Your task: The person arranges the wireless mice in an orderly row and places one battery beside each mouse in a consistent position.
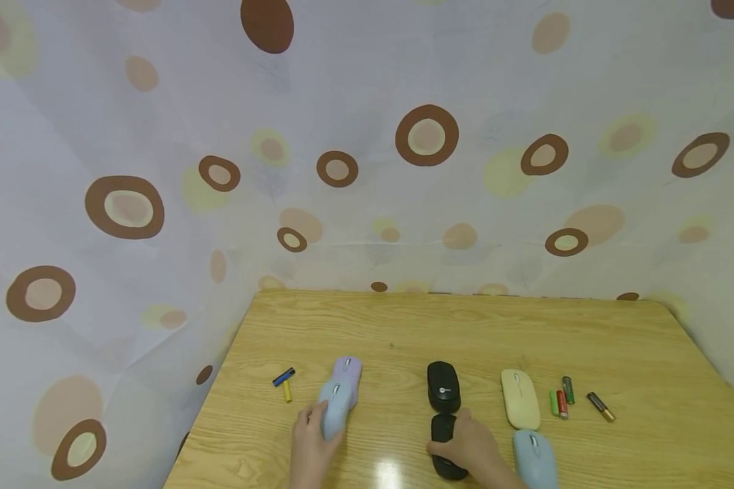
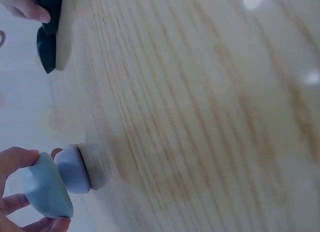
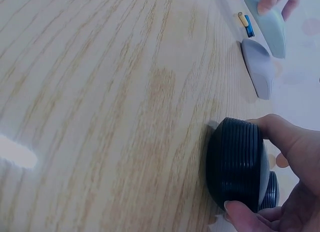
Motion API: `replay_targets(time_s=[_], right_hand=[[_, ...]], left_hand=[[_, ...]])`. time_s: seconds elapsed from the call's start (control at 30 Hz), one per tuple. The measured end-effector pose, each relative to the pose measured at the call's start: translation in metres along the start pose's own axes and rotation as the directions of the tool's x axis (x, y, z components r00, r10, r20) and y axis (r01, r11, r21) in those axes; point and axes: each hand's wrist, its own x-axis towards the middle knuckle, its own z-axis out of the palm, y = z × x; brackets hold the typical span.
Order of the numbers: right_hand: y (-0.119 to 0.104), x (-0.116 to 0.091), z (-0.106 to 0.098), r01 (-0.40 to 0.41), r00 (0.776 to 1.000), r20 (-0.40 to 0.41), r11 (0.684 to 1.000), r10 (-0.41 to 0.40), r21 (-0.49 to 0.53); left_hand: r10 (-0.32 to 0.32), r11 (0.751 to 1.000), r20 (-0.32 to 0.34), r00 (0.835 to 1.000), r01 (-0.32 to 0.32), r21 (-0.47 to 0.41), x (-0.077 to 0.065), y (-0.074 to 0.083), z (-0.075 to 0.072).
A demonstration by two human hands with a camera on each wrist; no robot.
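My left hand [image 1: 310,441] grips a light blue computer mouse [image 1: 338,406] by its sides. In the left wrist view this mouse [image 2: 47,187] is raised off the table, tilted, close beside a lilac mouse [image 2: 72,167] that lies on the wood. From the head view it partly covers the lilac mouse [image 1: 347,369]. My right hand [image 1: 474,447] holds a black mouse [image 1: 443,428] between thumb and fingers, and its ribbed side [image 3: 237,164] shows in the right wrist view. Directly behind stands a second black mouse [image 1: 443,387], close to the held one.
On the right lie a cream mouse [image 1: 520,399] and another light blue mouse [image 1: 535,462]. Several batteries, among them a red one [image 1: 562,404] and a black-and-gold one [image 1: 601,406], are beside them. Blue [image 1: 284,377] and yellow [image 1: 287,390] batteries lie left. Patterned cloth [image 1: 367,204] borders the wooden table [image 1: 391,326].
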Motion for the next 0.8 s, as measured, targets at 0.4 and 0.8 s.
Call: replay_targets(time_s=[0.4, 0.8], right_hand=[[0.000, 0.000, 0.000, -0.015, 1.000, 0.014, 1.000, 0.015, 0.010], [0.000, 0.000, 0.000, -0.015, 1.000, 0.011, 1.000, 0.015, 0.011]], left_hand=[[-0.004, 0.999, -0.025, 1.000, 0.005, 0.046, -0.015, 0.001, -0.001], [-0.078, 0.992, 0.069, 0.995, 0.071, 0.102, -0.021, -0.002, -0.003]])
